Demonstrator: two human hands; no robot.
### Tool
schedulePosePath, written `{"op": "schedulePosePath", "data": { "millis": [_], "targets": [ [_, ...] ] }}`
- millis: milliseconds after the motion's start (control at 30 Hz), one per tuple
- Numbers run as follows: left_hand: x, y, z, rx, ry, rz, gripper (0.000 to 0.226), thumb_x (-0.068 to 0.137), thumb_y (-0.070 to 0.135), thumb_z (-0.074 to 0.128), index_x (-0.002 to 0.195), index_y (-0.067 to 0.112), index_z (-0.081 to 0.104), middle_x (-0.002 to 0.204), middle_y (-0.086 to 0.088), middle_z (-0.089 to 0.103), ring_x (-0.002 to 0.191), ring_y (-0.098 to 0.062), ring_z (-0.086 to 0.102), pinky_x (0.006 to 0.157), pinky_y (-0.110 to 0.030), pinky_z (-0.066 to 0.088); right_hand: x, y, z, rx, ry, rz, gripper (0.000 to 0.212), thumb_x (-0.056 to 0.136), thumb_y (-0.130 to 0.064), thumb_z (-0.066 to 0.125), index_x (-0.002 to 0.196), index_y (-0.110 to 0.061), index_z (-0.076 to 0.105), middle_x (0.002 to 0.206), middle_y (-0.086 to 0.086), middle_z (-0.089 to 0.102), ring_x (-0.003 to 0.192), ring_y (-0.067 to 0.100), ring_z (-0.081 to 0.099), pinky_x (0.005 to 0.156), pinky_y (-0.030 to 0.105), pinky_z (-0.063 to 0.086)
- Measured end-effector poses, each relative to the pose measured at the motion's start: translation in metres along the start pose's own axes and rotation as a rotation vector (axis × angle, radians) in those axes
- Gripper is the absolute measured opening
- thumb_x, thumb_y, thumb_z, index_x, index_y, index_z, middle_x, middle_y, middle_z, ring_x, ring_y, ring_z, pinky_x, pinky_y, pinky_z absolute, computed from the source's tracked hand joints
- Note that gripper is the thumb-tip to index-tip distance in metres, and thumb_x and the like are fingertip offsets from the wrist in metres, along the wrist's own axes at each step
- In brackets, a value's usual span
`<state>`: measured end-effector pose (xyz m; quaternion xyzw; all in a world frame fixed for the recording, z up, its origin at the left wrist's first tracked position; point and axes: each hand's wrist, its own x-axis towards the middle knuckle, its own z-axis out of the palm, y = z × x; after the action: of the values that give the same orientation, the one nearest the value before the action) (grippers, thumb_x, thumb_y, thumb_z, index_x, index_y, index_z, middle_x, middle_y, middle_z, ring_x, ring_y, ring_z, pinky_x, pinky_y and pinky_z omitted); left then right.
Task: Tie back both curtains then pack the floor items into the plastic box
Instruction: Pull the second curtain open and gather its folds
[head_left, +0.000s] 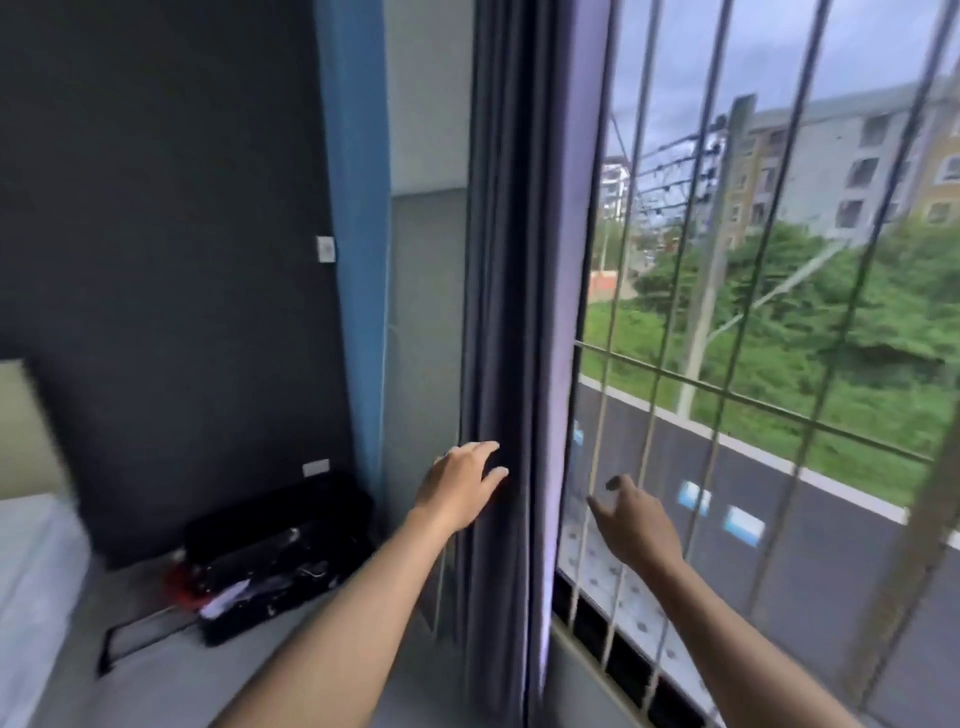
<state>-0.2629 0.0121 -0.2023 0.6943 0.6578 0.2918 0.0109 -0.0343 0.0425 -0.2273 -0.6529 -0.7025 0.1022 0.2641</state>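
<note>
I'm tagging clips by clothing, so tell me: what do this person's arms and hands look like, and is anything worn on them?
Both forearms are bare as far as the frame shows: no sleeves, gloves or watch appear. The left hand and right hand show no rings or markings that can be made out, though the picture is somewhat blurred.

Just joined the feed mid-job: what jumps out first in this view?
The gathered grey curtain hangs down the centre, with the left hand on its folds and the right hand open by the window bars. At lower left an open black suitcase lies on the floor.
</note>
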Motion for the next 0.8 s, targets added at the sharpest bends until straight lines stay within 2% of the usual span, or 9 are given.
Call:
{"op": "schedulePosePath", "data": {
  "millis": [233, 367, 500, 667, 800],
  "targets": [
    [0.066, -0.065, -0.033, 0.038, 0.044, 0.041, 0.048, 0.097, 0.04, 0.046, 0.14, 0.02, 0.043, 0.143, 0.002, 0.047, 0.129, -0.02, 0.044, 0.104, -0.032, 0.037, 0.072, -0.089, 0.033, 0.061, 0.079, -0.15, 0.039, 0.092, -0.046, 0.052, 0.115, -0.015, 0.052, 0.112, 0.014, 0.064, 0.104, 0.033, 0.058, 0.08, 0.038, 0.049],
    [0.12, -0.103, -0.024, 0.03, 0.045, 0.067, 0.047, 0.097, 0.037, 0.046, 0.141, 0.019, 0.043, 0.144, 0.001, 0.046, 0.13, -0.02, 0.043, 0.105, -0.031, 0.036, 0.134, -0.129, 0.048, 0.127, 0.167, -0.178, 0.037, 0.092, -0.044, 0.053, 0.116, -0.016, 0.053, 0.11, 0.012, 0.062, 0.104, 0.033, 0.057, 0.078, 0.035, 0.043],
    [0.186, -0.136, -0.009, -0.07, 0.062, 0.085, 0.046, 0.097, 0.033, 0.048, 0.14, 0.017, 0.044, 0.144, 0.0, 0.046, 0.13, -0.019, 0.044, 0.106, -0.028, 0.033, 0.194, -0.172, 0.064, 0.22, 0.279, -0.228, 0.035, 0.092, -0.043, 0.054, 0.119, -0.021, 0.053, 0.114, 0.006, 0.059, 0.108, 0.027, 0.054, 0.086, 0.034, 0.043],
    [0.273, -0.178, 0.008, -0.095, 0.036, 0.115, 0.047, 0.097, 0.035, 0.046, 0.14, 0.016, 0.044, 0.14, -0.004, 0.049, 0.129, -0.019, 0.046, 0.109, -0.032, 0.035, 0.259, -0.227, 0.067, 0.31, 0.354, -0.311, 0.031, 0.093, -0.039, 0.054, 0.117, -0.019, 0.052, 0.109, 0.002, 0.056, 0.103, 0.025, 0.053, 0.078, 0.029, 0.038],
    [0.328, -0.197, 0.011, -0.188, 0.111, 0.138, 0.045, 0.098, 0.034, 0.044, 0.139, 0.015, 0.045, 0.138, -0.005, 0.049, 0.127, -0.019, 0.047, 0.108, -0.031, 0.036, 0.299, -0.263, 0.067, 0.349, 0.415, -0.355, 0.033, 0.093, -0.035, 0.056, 0.123, -0.02, 0.051, 0.118, 0.001, 0.056, 0.105, 0.022, 0.056, 0.086, 0.029, 0.043]
  ]
}}
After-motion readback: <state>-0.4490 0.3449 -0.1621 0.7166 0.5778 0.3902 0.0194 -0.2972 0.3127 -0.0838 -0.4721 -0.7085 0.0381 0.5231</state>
